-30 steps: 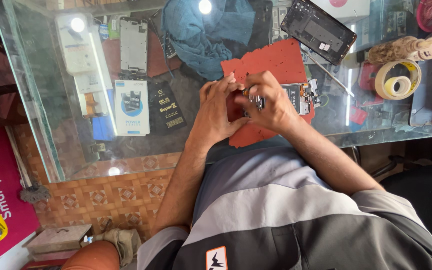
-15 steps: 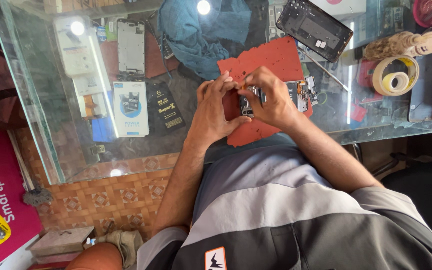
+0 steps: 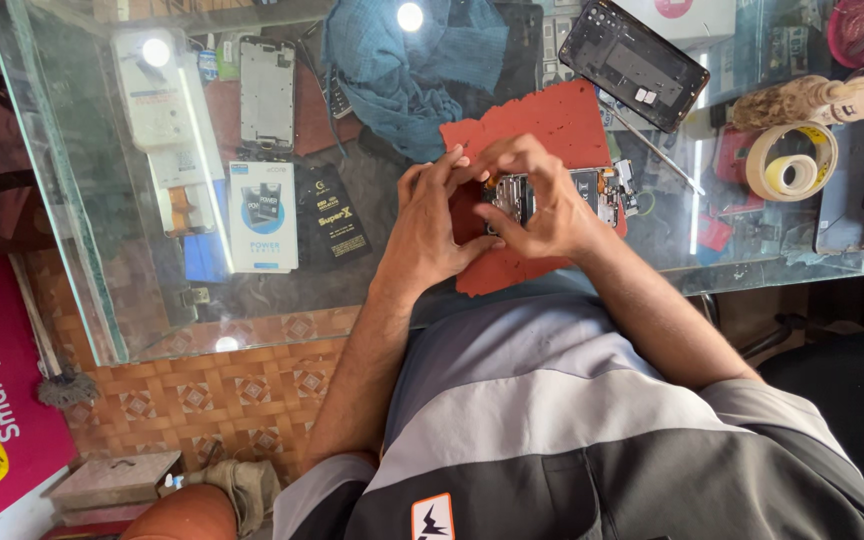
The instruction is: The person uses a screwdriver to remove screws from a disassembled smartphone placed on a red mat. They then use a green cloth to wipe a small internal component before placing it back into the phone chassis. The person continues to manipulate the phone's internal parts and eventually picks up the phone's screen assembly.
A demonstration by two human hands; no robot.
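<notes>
A person is sitting at a glass tabletop (image 3: 92,300), seen from above, and both bare hands are working on an opened phone (image 3: 552,195) that is lying on a red work mat (image 3: 542,125) near the tabletop's near edge, right of its middle. The left hand (image 3: 427,225) is resting on the mat's left part with its fingers (image 3: 450,162) stretched forward and lying close together, tips touching the phone's left end. The right hand (image 3: 542,200) is arching over the phone, its fingers curled and pressed down on the exposed inner parts; whether they are pinching a small piece cannot be told. Compared with a second ago, the hands have barely shifted: they are staying locked on the same spot of the phone (only the finger curl looks slightly tighter), which suggests careful fiddling on one part is carrying on rather than a new step beginning. A black phone back cover (image 3: 640,62) is lying beyond the mat toward the far edge, with a thin metal tool (image 3: 652,150) just beside the mat. A roll of tape (image 3: 792,162) is sitting toward the right edge, a crumpled blue cloth (image 3: 407,70) is lying near the far edge, and boxed goods (image 3: 262,215) are showing beneath the glass on the left.
</notes>
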